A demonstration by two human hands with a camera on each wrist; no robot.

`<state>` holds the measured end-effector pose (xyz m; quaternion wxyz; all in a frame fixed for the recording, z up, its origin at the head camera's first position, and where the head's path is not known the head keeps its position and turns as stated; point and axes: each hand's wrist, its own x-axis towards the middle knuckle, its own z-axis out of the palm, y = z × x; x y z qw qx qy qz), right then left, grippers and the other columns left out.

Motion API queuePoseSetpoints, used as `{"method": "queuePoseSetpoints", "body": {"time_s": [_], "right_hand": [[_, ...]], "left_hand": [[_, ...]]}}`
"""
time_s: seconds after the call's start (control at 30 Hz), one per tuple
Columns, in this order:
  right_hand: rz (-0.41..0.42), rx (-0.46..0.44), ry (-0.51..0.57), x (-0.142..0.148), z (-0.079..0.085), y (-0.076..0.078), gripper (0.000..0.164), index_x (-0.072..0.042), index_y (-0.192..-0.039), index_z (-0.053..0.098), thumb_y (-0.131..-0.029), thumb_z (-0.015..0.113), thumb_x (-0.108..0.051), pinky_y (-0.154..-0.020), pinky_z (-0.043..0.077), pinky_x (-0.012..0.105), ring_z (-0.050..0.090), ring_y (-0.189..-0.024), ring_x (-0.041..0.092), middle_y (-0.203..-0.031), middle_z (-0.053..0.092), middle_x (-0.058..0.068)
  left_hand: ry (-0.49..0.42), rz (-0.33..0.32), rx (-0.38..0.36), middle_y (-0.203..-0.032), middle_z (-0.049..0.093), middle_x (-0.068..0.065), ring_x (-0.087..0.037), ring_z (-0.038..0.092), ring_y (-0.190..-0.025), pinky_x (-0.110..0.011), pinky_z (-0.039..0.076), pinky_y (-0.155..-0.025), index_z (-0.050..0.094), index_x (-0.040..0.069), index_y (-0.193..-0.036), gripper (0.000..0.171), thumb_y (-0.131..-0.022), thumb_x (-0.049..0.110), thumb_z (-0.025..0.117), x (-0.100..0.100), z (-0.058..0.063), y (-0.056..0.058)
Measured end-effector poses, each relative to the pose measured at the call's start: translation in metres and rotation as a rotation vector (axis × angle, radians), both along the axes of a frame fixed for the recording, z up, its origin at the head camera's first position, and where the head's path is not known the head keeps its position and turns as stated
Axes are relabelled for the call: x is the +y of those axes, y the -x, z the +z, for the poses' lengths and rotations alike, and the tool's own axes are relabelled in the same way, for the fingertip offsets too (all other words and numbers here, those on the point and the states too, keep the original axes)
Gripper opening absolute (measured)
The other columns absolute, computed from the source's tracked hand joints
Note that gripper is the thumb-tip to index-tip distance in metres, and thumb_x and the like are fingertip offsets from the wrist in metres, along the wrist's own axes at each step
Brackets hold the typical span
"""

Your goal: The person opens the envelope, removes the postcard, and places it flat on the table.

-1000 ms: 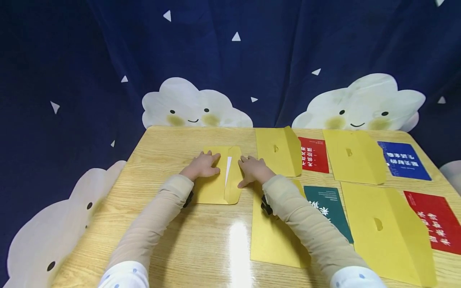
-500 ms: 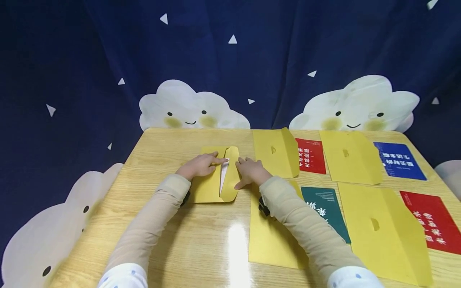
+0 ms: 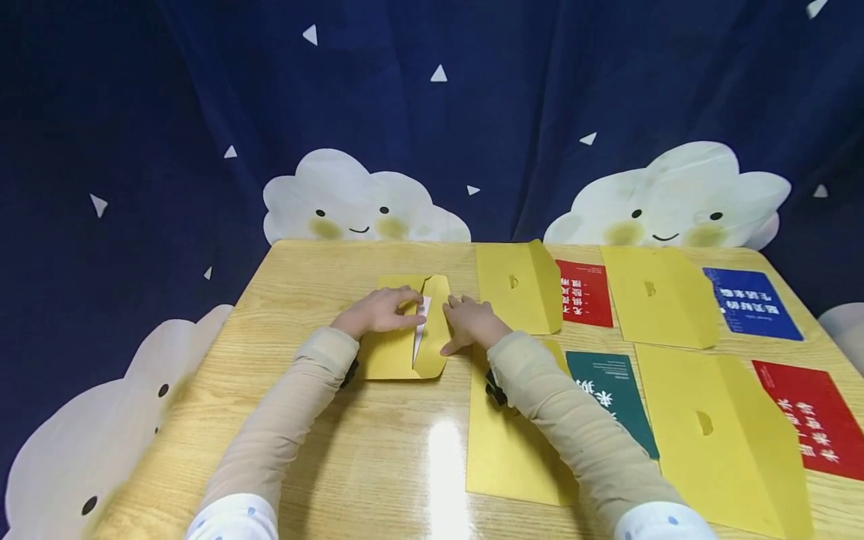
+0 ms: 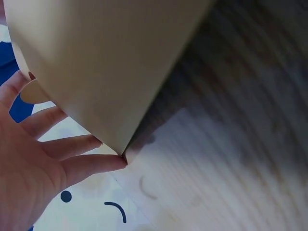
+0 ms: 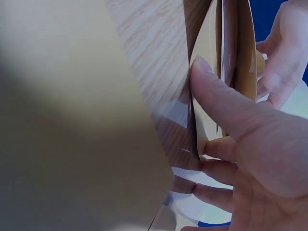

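A yellow envelope [image 3: 391,360] lies on the wooden table, its flap [image 3: 435,356] folded out to the right. White paper [image 3: 420,339] shows in its parted mouth. My left hand [image 3: 381,310] rests on the envelope, thumb and forefinger beside the mouth. The left wrist view shows the left hand [image 4: 29,168] with fingers stretched along the envelope's far edge. At the flap's outer edge is my right hand [image 3: 474,322]. In the right wrist view, the right hand [image 5: 269,154] lays its thumb on the flap, with fairly straight fingers by its far end.
More yellow envelopes [image 3: 709,465] lie to the right, flaps unfolded. Beside them are red cards [image 3: 586,296], a green card [image 3: 610,375] and a blue card [image 3: 752,304]. A dark blue curtain [image 3: 405,90] with cloud shapes [image 3: 364,199] hangs behind the table [image 3: 364,465].
The left hand moved toward the envelope's mouth, pointed its forefinger there, then drew it back a little. The mouth has parted wider. The right hand stays at the flap.
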<state>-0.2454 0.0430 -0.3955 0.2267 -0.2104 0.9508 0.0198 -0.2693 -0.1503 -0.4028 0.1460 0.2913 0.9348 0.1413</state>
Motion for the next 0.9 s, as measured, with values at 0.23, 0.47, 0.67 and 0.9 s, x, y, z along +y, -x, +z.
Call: {"method": "queuePoseSetpoints", "body": {"time_s": [0.23,0.47,0.67,0.9], "right_hand": [[0.048,-0.011,0.019,0.001,0.0017,-0.0021,0.091,-0.03,-0.147,0.014,-0.075,0.065,-0.052,-0.097,0.026,0.059,0.018,-0.133,0.039,-0.149,0.016,0.018],[0.094,-0.033,-0.005,-0.0031,0.002,-0.0023,0.082,-0.044,-0.143,0.014,-0.077,0.062,-0.049,-0.096,0.029,0.058,0.015,-0.132,0.045,-0.147,0.012,0.025],[0.099,-0.075,0.001,-0.0047,0.0043,-0.0026,0.074,-0.042,-0.142,0.022,-0.08,0.061,-0.045,-0.098,0.027,0.057,0.009,-0.131,0.048,-0.146,0.008,0.028],[0.109,-0.087,0.059,0.0037,0.0045,0.0023,0.067,-0.034,-0.142,0.031,-0.083,0.06,-0.048,-0.098,0.024,0.059,0.012,-0.132,0.045,-0.148,0.011,0.024]], "left_hand": [[-0.069,-0.031,0.024,-0.132,0.048,-0.011,-0.028,0.052,-0.107,-0.047,0.038,-0.093,0.048,0.014,-0.129,0.049,-0.086,0.037,0.052,-0.0031,-0.0008,-0.0002],[-0.104,-0.009,0.022,-0.115,0.058,-0.008,-0.019,0.05,-0.072,-0.042,0.044,-0.078,0.048,0.015,-0.129,0.045,-0.088,0.032,0.053,-0.006,0.0006,-0.0003],[-0.117,-0.01,0.01,-0.097,0.059,-0.006,-0.013,0.038,-0.056,-0.033,0.039,-0.063,0.047,0.014,-0.129,0.045,-0.087,0.032,0.053,-0.0071,0.0003,-0.0013],[-0.144,-0.018,0.039,-0.106,0.059,-0.006,-0.014,0.041,-0.061,-0.035,0.041,-0.072,0.049,0.014,-0.126,0.046,-0.086,0.033,0.056,-0.006,-0.0019,-0.001]]}}
